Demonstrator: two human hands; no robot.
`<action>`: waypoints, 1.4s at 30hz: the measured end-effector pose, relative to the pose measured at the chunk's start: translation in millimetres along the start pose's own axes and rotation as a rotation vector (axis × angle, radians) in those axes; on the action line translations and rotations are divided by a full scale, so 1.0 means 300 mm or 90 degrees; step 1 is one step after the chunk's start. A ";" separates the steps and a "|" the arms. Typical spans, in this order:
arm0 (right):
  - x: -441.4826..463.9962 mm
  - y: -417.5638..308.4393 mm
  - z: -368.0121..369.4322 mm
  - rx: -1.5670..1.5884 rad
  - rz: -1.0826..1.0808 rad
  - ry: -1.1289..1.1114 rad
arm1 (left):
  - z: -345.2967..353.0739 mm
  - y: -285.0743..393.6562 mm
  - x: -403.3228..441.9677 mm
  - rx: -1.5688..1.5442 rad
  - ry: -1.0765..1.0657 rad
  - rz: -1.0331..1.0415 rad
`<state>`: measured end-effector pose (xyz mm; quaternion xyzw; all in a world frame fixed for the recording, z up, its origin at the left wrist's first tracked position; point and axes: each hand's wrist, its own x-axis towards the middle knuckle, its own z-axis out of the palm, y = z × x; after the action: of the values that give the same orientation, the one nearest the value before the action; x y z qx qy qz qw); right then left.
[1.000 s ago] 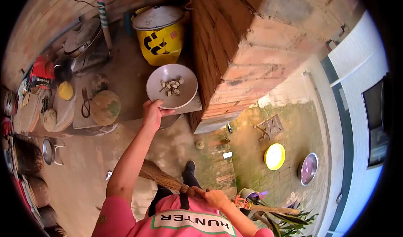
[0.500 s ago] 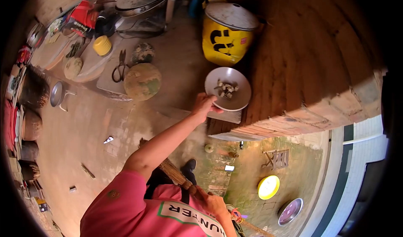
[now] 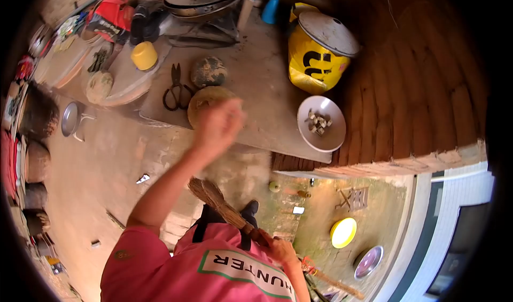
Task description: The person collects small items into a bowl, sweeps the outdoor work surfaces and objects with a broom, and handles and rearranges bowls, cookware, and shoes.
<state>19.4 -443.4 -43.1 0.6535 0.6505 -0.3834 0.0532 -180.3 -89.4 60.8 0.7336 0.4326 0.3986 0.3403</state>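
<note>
The right hand (image 3: 279,250) grips one broom (image 3: 227,210); the left hand (image 3: 218,126), blurred, overlaps one of two round gourds (image 3: 209,71), its grip impossible to tell. One bowl (image 3: 330,139) with several pale pieces (image 3: 319,123) and one pair of scissors (image 3: 176,85) rest on the brown tabletop (image 3: 264,96), near a brick wall (image 3: 395,115); two basins (image 3: 343,233) sit in the yard (image 3: 320,208).

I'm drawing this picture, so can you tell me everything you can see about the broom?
The broom looks made of dry brown straw or twigs, with a thin, woody handle. Its bushy end points up and left in the picture; the handle slants down to the right. The right grip holds it around the middle, in front of the pink shirt, and the forearm hides part of it. Reddish strands show by the handle.
</note>
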 end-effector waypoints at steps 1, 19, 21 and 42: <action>0.004 -0.015 -0.006 0.000 0.014 -0.002 | -0.083 0.001 0.025 0.017 0.029 -0.046; -0.038 -0.060 -0.087 0.048 0.129 0.040 | -0.182 -0.143 0.115 0.453 -0.123 -0.033; -0.054 -0.050 -0.073 0.080 0.125 0.064 | -0.189 -0.150 0.117 0.509 -0.147 -0.012; -0.042 -0.018 -0.004 0.104 0.151 0.039 | -0.540 -0.172 0.110 0.437 -0.262 0.231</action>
<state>16.9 -452.1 -32.8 0.7395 0.5366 -0.4057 0.0246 -331.3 -14.3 99.9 0.9325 0.3269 0.1307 0.0805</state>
